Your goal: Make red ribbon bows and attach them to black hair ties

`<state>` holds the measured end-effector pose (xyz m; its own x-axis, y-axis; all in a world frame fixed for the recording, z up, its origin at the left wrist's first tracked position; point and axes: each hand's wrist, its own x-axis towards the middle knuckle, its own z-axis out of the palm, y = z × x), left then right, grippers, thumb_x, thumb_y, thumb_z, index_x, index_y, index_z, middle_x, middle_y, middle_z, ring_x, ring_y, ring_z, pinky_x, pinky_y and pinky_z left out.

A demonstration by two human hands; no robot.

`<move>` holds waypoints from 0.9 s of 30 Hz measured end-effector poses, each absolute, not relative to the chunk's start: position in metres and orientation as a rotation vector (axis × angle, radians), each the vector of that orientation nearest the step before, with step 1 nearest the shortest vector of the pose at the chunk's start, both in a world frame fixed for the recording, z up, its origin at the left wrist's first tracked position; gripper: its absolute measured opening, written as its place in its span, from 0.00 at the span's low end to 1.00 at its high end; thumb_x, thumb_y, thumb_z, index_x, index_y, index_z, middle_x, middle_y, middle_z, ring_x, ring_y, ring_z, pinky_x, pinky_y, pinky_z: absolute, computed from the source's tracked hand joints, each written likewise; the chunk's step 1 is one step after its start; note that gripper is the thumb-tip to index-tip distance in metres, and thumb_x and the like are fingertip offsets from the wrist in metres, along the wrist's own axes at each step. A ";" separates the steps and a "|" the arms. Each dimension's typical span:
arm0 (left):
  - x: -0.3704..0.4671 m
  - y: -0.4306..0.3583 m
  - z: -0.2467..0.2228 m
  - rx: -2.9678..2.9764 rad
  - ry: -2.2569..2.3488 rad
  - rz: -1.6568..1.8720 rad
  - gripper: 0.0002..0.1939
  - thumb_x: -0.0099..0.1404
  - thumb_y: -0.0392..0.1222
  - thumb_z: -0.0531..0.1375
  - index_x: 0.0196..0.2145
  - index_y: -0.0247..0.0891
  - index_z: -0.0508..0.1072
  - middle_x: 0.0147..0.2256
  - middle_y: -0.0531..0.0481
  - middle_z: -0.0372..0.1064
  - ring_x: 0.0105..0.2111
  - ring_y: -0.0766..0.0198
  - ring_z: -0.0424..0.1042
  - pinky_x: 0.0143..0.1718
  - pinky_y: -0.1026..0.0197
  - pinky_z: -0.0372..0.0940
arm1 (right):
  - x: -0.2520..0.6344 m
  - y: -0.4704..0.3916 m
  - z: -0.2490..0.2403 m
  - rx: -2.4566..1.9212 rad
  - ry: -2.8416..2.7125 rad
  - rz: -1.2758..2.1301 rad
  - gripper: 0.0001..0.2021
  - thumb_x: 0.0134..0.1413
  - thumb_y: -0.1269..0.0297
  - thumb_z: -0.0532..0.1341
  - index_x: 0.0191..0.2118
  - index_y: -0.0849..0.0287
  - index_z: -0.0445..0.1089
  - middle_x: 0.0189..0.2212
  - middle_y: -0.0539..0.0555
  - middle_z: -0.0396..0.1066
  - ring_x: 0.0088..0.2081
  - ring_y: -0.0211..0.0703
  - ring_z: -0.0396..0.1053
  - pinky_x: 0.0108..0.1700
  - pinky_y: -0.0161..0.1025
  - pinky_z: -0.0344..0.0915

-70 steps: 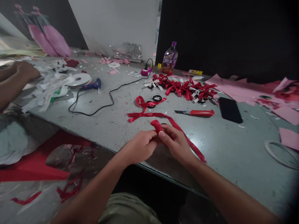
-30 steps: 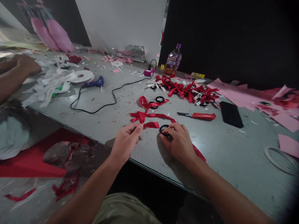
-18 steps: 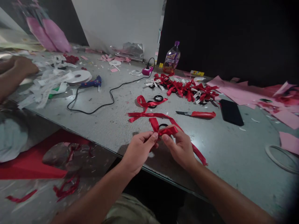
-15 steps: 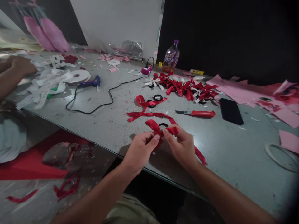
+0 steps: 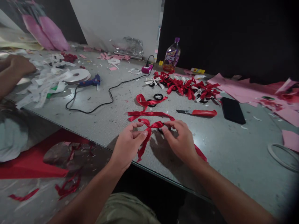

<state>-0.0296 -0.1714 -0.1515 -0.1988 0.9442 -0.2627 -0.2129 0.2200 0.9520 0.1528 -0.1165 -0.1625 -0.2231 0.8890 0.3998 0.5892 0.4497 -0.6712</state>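
Centrally, low in the frame, a red bow (image 5: 149, 126) sits between the two hands, its loops running left to right, a tail trailing toward the lower edge of the table (image 5: 233, 149). The left hand (image 5: 128, 143) is nearer the knot, thumb and finger pinching the bow's left side. The right hand (image 5: 182, 138) meets the right loop's tip; whether it grips, I cannot tell. A black ring (image 5: 159, 130) shows beneath that loop; right of centre lies a knife (image 5: 203, 113).
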 end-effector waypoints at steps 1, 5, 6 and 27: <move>-0.034 -0.170 -0.153 0.868 1.423 1.228 0.18 0.62 0.45 0.64 0.48 0.38 0.67 0.29 0.50 0.76 0.27 0.65 0.73 0.31 0.64 0.64 | 0.153 -0.116 -0.166 -1.288 -2.028 0.375 0.10 0.58 0.58 0.63 0.42 0.56 0.75 0.41 0.59 0.71 0.45 0.54 0.66 0.48 0.53 0.61; -0.046 -0.169 -0.152 1.313 1.747 1.060 0.17 0.64 0.45 0.61 0.49 0.40 0.68 0.34 0.48 0.77 0.31 0.60 0.74 0.34 0.60 0.63 | 0.154 -0.115 -0.176 -1.363 -2.261 0.176 0.10 0.56 0.59 0.65 0.43 0.55 0.76 0.44 0.59 0.71 0.46 0.58 0.64 0.47 0.55 0.60; -0.048 -0.171 -0.150 1.433 1.807 1.010 0.17 0.64 0.45 0.61 0.49 0.40 0.69 0.36 0.46 0.77 0.35 0.56 0.75 0.38 0.57 0.64 | 0.155 -0.115 -0.177 -1.358 -2.277 0.170 0.10 0.57 0.59 0.65 0.42 0.55 0.77 0.43 0.58 0.71 0.46 0.58 0.64 0.46 0.54 0.60; -0.058 -0.168 -0.170 2.593 1.694 0.558 0.20 0.72 0.48 0.53 0.55 0.35 0.71 0.56 0.44 0.69 0.57 0.50 0.63 0.61 0.44 0.54 | 0.155 -0.114 -0.176 -1.326 -2.116 0.062 0.05 0.58 0.63 0.63 0.37 0.57 0.75 0.39 0.55 0.71 0.43 0.52 0.64 0.44 0.48 0.57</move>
